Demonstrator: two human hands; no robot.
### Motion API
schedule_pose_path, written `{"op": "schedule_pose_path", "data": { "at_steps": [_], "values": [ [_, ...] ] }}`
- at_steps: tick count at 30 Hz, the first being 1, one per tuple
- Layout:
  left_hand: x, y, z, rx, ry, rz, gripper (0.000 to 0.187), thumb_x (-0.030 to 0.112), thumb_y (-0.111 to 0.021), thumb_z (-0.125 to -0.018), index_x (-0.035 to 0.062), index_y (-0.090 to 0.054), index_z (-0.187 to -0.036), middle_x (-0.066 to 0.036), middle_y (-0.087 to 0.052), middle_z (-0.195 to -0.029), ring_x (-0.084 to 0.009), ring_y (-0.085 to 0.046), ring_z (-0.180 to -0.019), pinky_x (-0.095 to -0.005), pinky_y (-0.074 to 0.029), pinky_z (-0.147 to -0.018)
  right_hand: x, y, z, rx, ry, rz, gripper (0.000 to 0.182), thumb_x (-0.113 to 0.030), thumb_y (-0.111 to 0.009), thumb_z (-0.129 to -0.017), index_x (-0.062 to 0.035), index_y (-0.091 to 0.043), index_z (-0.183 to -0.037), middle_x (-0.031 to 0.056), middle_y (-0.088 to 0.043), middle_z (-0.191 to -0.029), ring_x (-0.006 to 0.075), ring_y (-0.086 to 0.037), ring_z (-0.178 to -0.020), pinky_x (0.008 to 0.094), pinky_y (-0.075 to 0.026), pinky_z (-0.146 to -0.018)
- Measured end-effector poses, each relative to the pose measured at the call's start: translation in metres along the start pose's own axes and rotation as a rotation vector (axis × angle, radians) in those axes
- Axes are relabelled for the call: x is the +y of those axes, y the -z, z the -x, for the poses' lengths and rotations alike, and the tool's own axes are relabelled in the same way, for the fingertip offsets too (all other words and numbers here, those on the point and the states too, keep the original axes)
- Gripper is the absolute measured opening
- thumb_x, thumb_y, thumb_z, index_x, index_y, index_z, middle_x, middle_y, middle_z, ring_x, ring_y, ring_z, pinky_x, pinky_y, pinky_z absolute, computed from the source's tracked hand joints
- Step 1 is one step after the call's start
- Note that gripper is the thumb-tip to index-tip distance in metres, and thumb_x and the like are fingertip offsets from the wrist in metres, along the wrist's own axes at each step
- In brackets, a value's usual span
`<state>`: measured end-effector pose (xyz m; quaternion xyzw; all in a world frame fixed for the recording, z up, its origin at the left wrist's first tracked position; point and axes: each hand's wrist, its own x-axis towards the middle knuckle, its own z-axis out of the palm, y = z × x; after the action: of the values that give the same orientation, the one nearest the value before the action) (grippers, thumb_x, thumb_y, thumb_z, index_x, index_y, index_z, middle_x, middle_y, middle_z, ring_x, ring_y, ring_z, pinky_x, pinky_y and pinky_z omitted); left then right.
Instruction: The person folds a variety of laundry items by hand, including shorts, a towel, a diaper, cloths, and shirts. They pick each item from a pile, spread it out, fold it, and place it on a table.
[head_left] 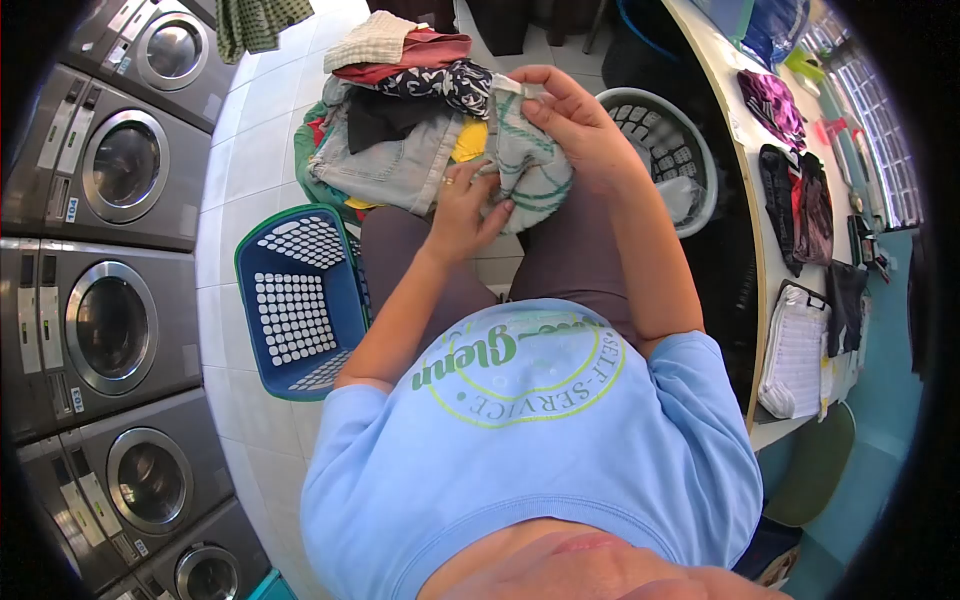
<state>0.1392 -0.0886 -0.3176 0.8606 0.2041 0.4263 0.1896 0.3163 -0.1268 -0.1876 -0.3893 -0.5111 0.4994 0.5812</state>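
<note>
A pale grey garment with green lines [528,168] hangs between my two hands over my lap; its exact kind does not show. My right hand [575,125] is closed on its upper edge, thumb and fingers pinching near the whitish band. Lower down, my left hand [465,208] has its fingers closed on the left side of the same cloth, with a ring on one finger. Just beyond lies a heap of laundry: faded light denim [385,160], a black-and-white patterned cloth [440,85], a red cloth [405,55], a cream checked cloth [368,40] and a yellow piece [470,140].
A blue laundry basket [255,335] with a green rim stands on the tiled floor at left. Right of my knees sits a grey basket [708,170] holding a clear plastic bag. Stacked front-loading machines [110,320] line the left; a long table [735,110] with folded clothes runs along the right.
</note>
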Motion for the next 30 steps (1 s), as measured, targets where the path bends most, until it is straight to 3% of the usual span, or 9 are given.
{"op": "schedule_pose_path", "data": {
  "at_steps": [3, 6, 9, 10, 13, 18, 23, 27, 30],
  "values": [
    [0.007, -0.010, 0.000, 0.056, -0.038, -0.163, 0.038, 0.018, -0.068, -0.075, -0.0014, -0.056, -0.106, -0.021, -0.053, -0.109, -0.0402, -0.049, -0.099, -0.0449, -0.041, -0.087, -0.014, -0.002, 0.006, -0.032, 0.054, -0.020, 0.034, -0.010, -0.050, -0.095, -0.0067, -0.048, -0.129, 0.0024, -0.065, -0.097, 0.0058, -0.060, -0.089, 0.0219, -0.048, -0.079],
    [-0.030, -0.026, 0.011, 0.103, 0.342, -0.305, 0.046, 0.015, -0.066, -0.077, -0.0013, -0.048, -0.116, -0.018, -0.053, -0.104, -0.0323, -0.054, -0.089, -0.0405, -0.045, -0.078, -0.018, 0.004, 0.011, -0.068, 0.067, 0.064, 0.030, -0.007, -0.048, -0.095, -0.0040, -0.053, -0.125, 0.0040, -0.066, -0.100, 0.0076, -0.059, -0.093, 0.0224, -0.048, -0.082],
    [-0.032, 0.002, -0.001, 0.071, 0.827, 0.168, 0.051, 0.013, -0.064, -0.081, -0.0013, -0.041, -0.124, -0.013, -0.053, -0.100, -0.0210, -0.056, -0.077, -0.0320, -0.047, -0.066, -0.016, 0.003, 0.014, -0.070, 0.093, 0.313, 0.027, -0.004, -0.045, -0.095, -0.0016, -0.059, -0.118, 0.0052, -0.065, -0.104, 0.0097, -0.059, -0.098, 0.0234, -0.046, -0.087],
    [-0.030, 0.001, -0.002, 0.267, 0.768, 0.454, 0.048, 0.012, -0.060, -0.087, -0.0009, -0.038, -0.128, -0.008, -0.053, -0.099, -0.0117, -0.055, -0.070, -0.0241, -0.044, -0.058, -0.013, -0.002, 0.014, -0.050, 0.069, 0.317, 0.027, -0.004, -0.044, -0.095, -0.0011, -0.060, -0.117, 0.0054, -0.065, -0.105, 0.0104, -0.058, -0.099, 0.0238, -0.045, -0.089],
    [0.013, 0.012, -0.007, 0.395, 0.679, 0.793, 0.041, 0.011, -0.054, -0.091, -0.0009, -0.039, -0.128, -0.006, -0.053, -0.100, -0.0103, -0.054, -0.067, -0.0228, -0.045, -0.058, -0.009, -0.011, 0.015, -0.017, 0.032, 0.230, 0.028, -0.002, -0.044, -0.095, -0.0014, -0.061, -0.117, 0.0050, -0.064, -0.108, 0.0105, -0.057, -0.101, 0.0243, -0.044, -0.090],
    [0.030, -0.007, 0.026, 0.342, 0.453, 0.636, 0.029, 0.018, -0.046, -0.098, -0.0059, -0.054, -0.112, -0.010, -0.062, -0.104, -0.0177, -0.066, -0.084, -0.0228, -0.050, -0.061, -0.013, -0.018, 0.014, 0.030, 0.141, 0.282, 0.030, 0.001, -0.045, -0.093, -0.0014, -0.060, -0.119, 0.0051, -0.063, -0.110, 0.0102, -0.055, -0.104, 0.0237, -0.042, -0.092],
    [-0.014, 0.030, 0.004, 0.658, 0.866, 0.939, 0.033, 0.029, -0.041, -0.099, -0.0005, -0.055, -0.107, -0.012, -0.062, -0.104, -0.0229, -0.067, -0.081, -0.0289, -0.055, -0.058, -0.026, -0.012, 0.021, -0.082, 0.056, 0.388, 0.036, 0.004, -0.048, -0.088, -0.0038, -0.059, -0.122, 0.0045, -0.061, -0.104, 0.0099, -0.055, -0.098, 0.0228, -0.041, -0.087],
    [0.032, 0.048, -0.016, 0.871, 0.386, 0.764, 0.038, 0.033, -0.038, -0.099, -0.0016, -0.050, -0.110, -0.016, -0.056, -0.110, -0.0273, -0.061, -0.093, -0.0381, -0.056, -0.068, -0.022, -0.016, 0.021, -0.116, 0.170, 0.472, 0.045, 0.006, -0.047, -0.084, -0.0055, -0.056, -0.127, 0.0047, -0.059, -0.101, 0.0101, -0.053, -0.093, 0.0226, -0.041, -0.083],
    [0.032, 0.007, 0.037, 0.401, 0.073, 0.476, 0.039, 0.032, -0.037, -0.099, -0.0031, -0.051, -0.109, -0.018, -0.055, -0.110, -0.0293, -0.057, -0.101, -0.0432, -0.047, -0.086, -0.025, -0.027, 0.020, -0.143, 0.214, 0.347, 0.049, 0.009, -0.049, -0.083, -0.0024, -0.052, -0.130, 0.0090, -0.054, -0.120, 0.0136, -0.052, -0.109, 0.0244, -0.039, -0.094]
  ]
}}
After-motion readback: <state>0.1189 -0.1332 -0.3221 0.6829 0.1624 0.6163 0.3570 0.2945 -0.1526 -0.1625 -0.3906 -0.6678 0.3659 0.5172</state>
